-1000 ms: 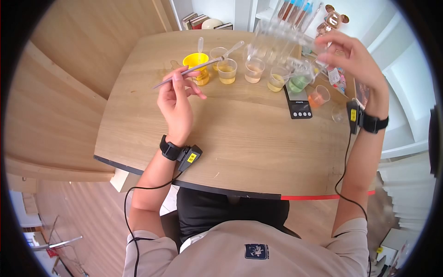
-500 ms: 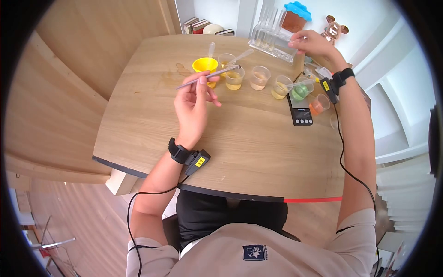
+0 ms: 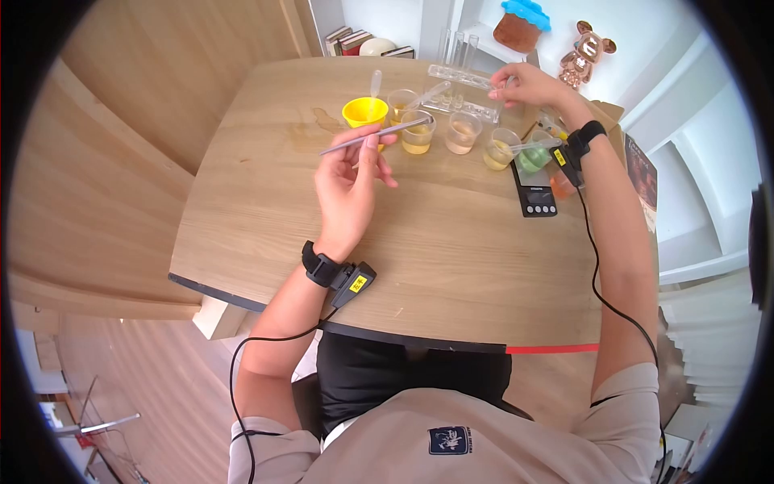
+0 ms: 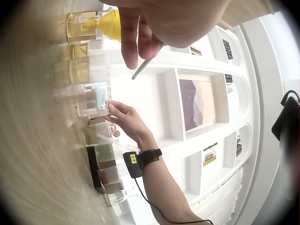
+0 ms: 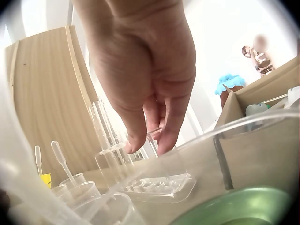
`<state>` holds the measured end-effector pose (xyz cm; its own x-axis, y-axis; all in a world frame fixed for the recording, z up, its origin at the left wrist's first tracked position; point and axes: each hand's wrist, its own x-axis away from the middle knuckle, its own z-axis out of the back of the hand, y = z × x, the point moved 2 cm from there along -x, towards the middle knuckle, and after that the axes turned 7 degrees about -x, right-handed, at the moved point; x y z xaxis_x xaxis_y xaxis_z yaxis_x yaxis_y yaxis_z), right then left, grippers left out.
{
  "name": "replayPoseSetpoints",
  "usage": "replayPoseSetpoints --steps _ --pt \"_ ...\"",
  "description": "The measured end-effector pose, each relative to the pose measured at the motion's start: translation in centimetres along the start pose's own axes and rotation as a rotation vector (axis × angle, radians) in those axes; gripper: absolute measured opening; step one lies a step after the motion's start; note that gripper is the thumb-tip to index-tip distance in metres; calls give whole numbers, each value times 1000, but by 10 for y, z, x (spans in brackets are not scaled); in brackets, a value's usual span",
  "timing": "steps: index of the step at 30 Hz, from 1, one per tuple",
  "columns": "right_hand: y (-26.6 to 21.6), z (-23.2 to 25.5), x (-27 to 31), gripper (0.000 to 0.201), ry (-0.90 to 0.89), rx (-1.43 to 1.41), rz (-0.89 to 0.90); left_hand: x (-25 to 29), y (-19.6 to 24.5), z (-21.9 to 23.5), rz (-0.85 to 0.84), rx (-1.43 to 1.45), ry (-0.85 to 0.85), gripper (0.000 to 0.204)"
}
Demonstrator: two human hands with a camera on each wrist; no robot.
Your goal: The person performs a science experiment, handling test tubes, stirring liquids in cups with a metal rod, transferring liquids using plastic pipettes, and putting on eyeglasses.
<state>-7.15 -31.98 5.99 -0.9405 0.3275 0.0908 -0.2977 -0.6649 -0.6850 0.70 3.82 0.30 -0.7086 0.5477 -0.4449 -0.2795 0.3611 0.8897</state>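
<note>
My left hand (image 3: 347,189) pinches a slim grey metal rod (image 3: 407,127) between thumb and fingers, raised in front of the cups. At the table's back, my right hand (image 3: 532,85) grips the right end of a clear test tube rack (image 3: 451,75). Several clear test tubes (image 5: 104,123) stand in the rack's far end in the right wrist view. Just beyond the rod is a yellow funnel (image 3: 364,110) with a plastic dropper (image 3: 376,83) in it. Clear cups of pale yellow liquid (image 3: 417,141) and pinkish liquid (image 3: 463,137) stand in front of the rack.
Toward the right are another yellow cup (image 3: 500,153), a green cup (image 3: 532,157) on a black digital scale (image 3: 538,202), and an orange cup (image 3: 562,185) partly behind the right wrist. A cardboard box (image 5: 229,103) is beside the rack. A shiny bear figure (image 3: 587,52) stands behind.
The rack came down from a tilted position above the cups to upright behind them, with my right hand on its right end. My left hand shifted slightly right, still holding the rod.
</note>
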Motion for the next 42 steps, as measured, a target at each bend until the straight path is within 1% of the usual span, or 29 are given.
replayPoseSetpoints --steps 2,4,5,7,8,10,11,12,13,15,16,17,19,20,22,23,25,26,29,31,32,34,35,37,38,40,41,42 --pt "-4 -3 4 56 16 6 -22 0 -1 0 7 12 -9 23" --pt "-14 -2 14 60 26 136 -55 0 -2 -1 16 -16 -14 23" --pt "-13 -1 19 60 31 134 -60 0 -3 -1 17 -14 -22 23" --pt "-17 6 31 60 303 279 135 0 -4 0 17 -35 -13 24" --pt "-16 13 42 60 303 279 131 0 -4 -1 19 -33 -15 24" --pt "-29 30 79 72 308 230 98 0 -1 -1 18 -37 -6 24" --pt "-21 35 92 69 278 297 85 0 -1 0 21 -36 -2 24" --pt "-50 25 122 58 278 295 -6 0 -2 0 12 -40 -4 24" --pt "-55 15 139 58 278 295 -9 -1 -2 0 2 -44 -10 24" --pt "-59 1 167 47 368 361 155 -1 0 -1 -6 -69 -14 24" --pt "-62 -8 173 41 386 337 179 -1 1 -3 -19 -98 -12 25" --pt "-54 -12 173 41 390 326 174 0 1 -4 -16 -106 -20 25" --pt "-43 -20 168 38 515 419 296 -3 3 -7 -22 -117 -20 26" --pt "-41 -21 167 38 518 409 299 -4 5 -9 -24 -127 -22 26" --pt "-42 -22 162 28 453 410 220 -9 11 -18 16 -76 -21 19" --pt "-41 -23 161 28 448 404 223 -12 12 -20 19 -83 -17 19" --pt "-41 -22 160 20 464 297 195 -18 12 -25 -17 -124 -41 19" --pt "-45 -21 159 20 447 294 203 -20 11 -26 -8 -129 -25 19" --pt "-52 -20 158 17 438 259 175 -27 6 -35 -32 -153 -50 18" --pt "-48 -22 158 18 413 186 308 -28 -1 -41 -114 -138 12 17" --pt "-48 -24 158 18 420 175 291 -27 -3 -42 -105 -140 -7 17" --pt "-48 -26 158 19 429 155 346 -22 -10 -41 -87 -142 2 16" --pt "-47 -27 158 19 420 149 339 -20 -13 -40 -74 -145 3 16" --pt "-48 -28 155 21 386 116 272 -16 -14 -36 -42 -168 -108 15" --pt "-50 -28 155 21 381 111 276 -17 -14 -33 -39 -174 -103 15" --pt "-50 -27 155 23 340 99 143 -16 -14 -30 52 -234 -182 16" --pt "-50 -28 154 23 335 99 145 -17 -13 -29 55 -235 -178 16" --pt "-50 -28 153 24 338 103 126 -18 -14 -29 91 -266 -217 17"
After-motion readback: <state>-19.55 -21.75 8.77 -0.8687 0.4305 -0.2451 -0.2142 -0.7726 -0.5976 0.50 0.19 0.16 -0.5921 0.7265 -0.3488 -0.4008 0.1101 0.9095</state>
